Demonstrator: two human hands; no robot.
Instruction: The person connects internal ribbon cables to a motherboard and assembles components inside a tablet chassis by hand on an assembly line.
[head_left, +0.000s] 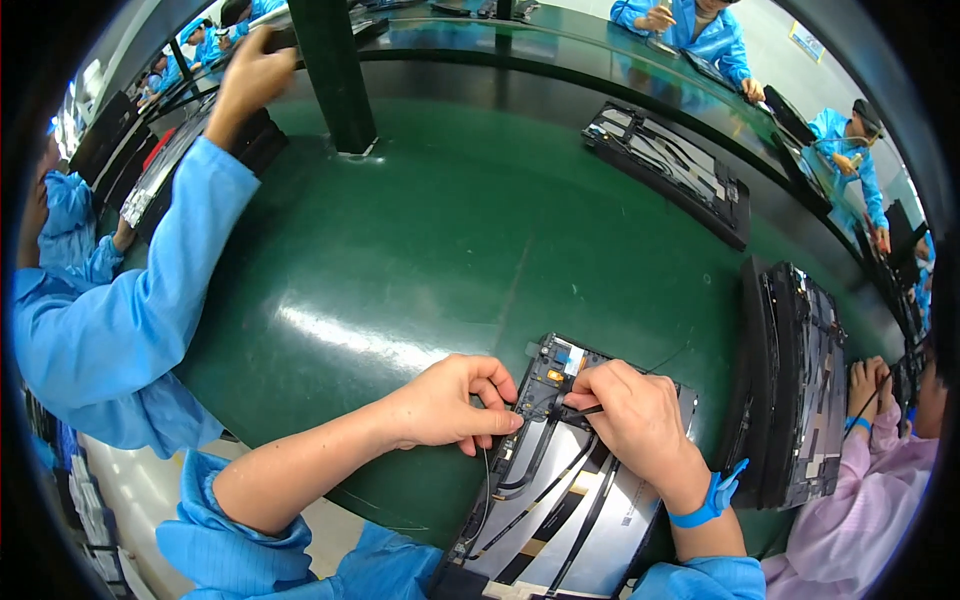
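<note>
An opened tablet-like device lies in front of me, tilted toward the upper right. It shows a silver battery, black ribbon cables and a circuit board at its far end. My left hand is at the left edge of that board, fingers bent. A thin dark cable runs down from its fingertips along the device's side. Over the board's right part, my right hand pinches a slim dark piece against the board area. Its exact kind is hidden by the fingers.
A similar opened device lies at the table's far right. Several more stand stacked on the right, by a co-worker in pink. At left, a co-worker's blue sleeve reaches over the green table. A green post rises behind.
</note>
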